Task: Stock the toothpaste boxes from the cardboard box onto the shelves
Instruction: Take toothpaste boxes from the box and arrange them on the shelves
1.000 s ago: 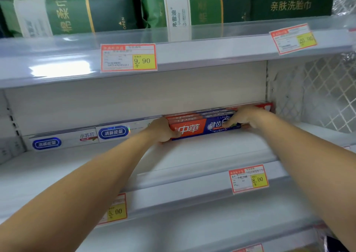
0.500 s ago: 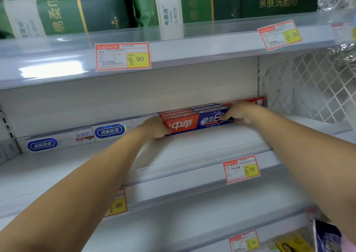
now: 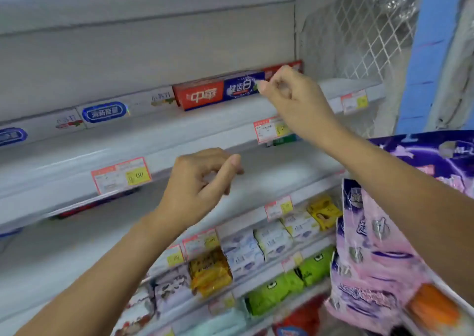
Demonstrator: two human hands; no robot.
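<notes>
Left hand (image 3: 202,181) low, right hand (image 3: 289,97) by the toothpaste boxes (image 3: 218,93) on the shelf (image 3: 154,135), both empty (fingers loosely curled).

**Red-and-blue toothpaste boxes** (image 3: 218,93): upper centre of the frame. Long, narrow cartons lying lengthwise, printed face outward, set far back on the shelf near the rear panel. The left panel is red with white characters and the middle panel is dark blue with white characters. The right end is red and partly hidden. How many lie behind the front carton cannot be told.

**White toothpaste boxes** (image 3: 123,110): left of the red-and-blue ones in the same row, laid end to end, the nearest meeting the red end. Each has a blue oval logo and a small green-and-red motif. The row runs to the left edge of the frame, blurred there.

**Shelf** (image 3: 179,133): white, sloping down-left across the frame, its front portion bare.
</notes>
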